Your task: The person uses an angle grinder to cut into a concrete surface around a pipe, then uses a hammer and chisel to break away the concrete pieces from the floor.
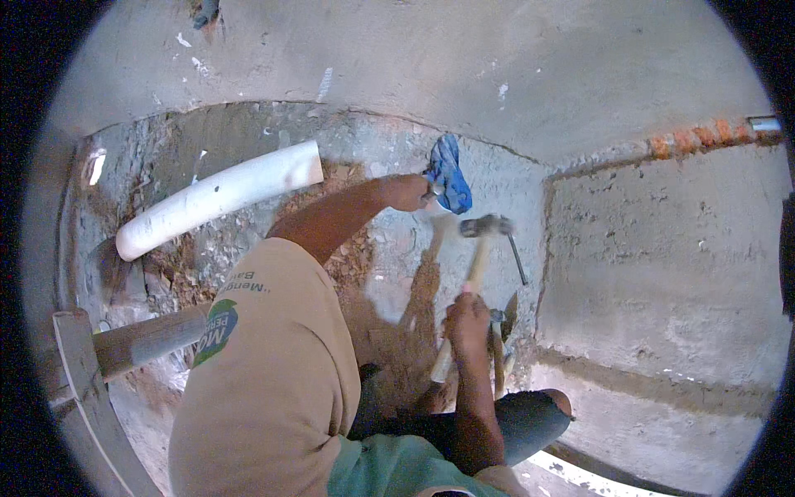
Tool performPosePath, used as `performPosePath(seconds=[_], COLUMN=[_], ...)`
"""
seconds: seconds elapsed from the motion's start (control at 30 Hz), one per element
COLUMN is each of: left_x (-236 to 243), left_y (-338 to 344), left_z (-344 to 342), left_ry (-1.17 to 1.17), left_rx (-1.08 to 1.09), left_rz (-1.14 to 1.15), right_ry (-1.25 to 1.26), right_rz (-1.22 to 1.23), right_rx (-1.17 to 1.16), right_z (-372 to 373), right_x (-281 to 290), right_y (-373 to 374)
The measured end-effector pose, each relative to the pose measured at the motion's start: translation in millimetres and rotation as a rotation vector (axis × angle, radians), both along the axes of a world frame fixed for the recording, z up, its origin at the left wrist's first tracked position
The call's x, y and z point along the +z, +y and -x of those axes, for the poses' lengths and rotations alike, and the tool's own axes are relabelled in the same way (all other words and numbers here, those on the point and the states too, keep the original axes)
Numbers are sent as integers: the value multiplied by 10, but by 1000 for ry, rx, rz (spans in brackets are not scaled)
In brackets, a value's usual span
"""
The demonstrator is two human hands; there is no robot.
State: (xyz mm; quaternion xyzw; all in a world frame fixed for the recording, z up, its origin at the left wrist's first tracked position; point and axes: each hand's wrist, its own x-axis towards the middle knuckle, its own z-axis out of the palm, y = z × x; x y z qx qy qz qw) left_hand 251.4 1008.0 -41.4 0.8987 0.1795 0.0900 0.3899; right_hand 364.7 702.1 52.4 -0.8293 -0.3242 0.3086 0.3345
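Note:
My right hand [469, 321] grips the wooden handle of a hammer [477, 267], whose dark metal head is raised and slightly blurred. Stretched forward, my left hand [407, 192] has its fingers closed at a crumpled blue plastic or cloth piece [449, 176]. A small pale, rounded end shows at those fingers, but I cannot make out what it belongs to. The hammer head is apart from my left hand, to its lower right. A thin dark metal rod [518, 260] lies just right of the hammer head. Beside my right wrist stands another wooden-handled tool [498, 340], partly hidden.
A thick white pipe [219, 199] lies at the left over rubble and broken bricks [352, 257]. Rough plastered walls [654, 265] close in at the right and far side. Wooden beams [87, 389] cross the lower left. A grey pipe end [763, 124] sticks out at upper right.

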Motion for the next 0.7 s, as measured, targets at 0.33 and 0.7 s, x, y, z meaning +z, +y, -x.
performPosePath(seconds=[0.33,0.7], left_x=[22,-217], left_y=[-50,-7], left_z=[-93,-118], left_ry=[49,-17], left_rx=[-30,10], left_rz=[-51,-68], right_ry=[-326,24], right_rz=[-728,-315], right_rx=[-11,-106], right_z=[213,221], right_x=[1644,1145], right_y=[947,446])
